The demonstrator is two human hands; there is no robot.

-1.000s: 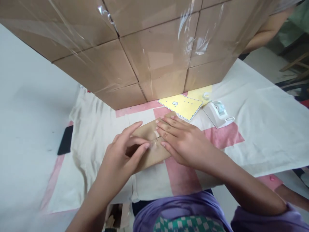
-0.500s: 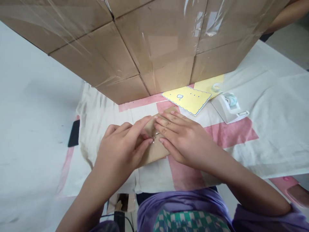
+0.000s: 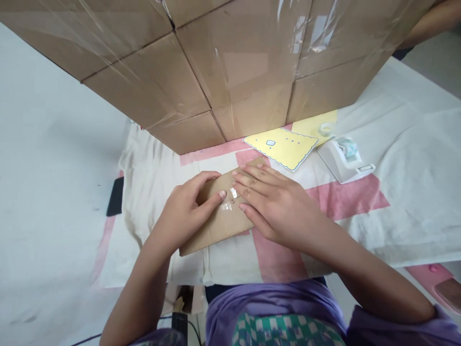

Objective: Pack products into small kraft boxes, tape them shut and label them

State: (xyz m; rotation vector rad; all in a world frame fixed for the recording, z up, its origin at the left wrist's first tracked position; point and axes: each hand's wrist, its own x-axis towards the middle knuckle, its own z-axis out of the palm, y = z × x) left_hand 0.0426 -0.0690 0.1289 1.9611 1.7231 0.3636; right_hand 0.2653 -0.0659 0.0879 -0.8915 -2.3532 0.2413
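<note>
Cardboard piece [image 3: 207,228] — centre, on cloth [image 3: 406,206]. Left hand [image 3: 185,202]: grasping it from 9 o'clock, thumb on top. Right hand [image 3: 272,202]: ungripped, laid flat over its 3 o'clock side. Tape dispenser [image 3: 340,163] — 2 o'clock. Stacked boxes [image 3: 248,91]: 12 o'clock.

Stacked cardboard boxes [image 3: 259,62] got cropped up top

Right hand [image 3: 275,199] kinda covered part of the cardboard piece [image 3: 212,226], and somebody's arm [image 3: 437,21] ran off the right edge.

The cloth-covered table [image 3: 414,206] stands indoors — grey floor [image 3: 437,60] beyond.
</note>
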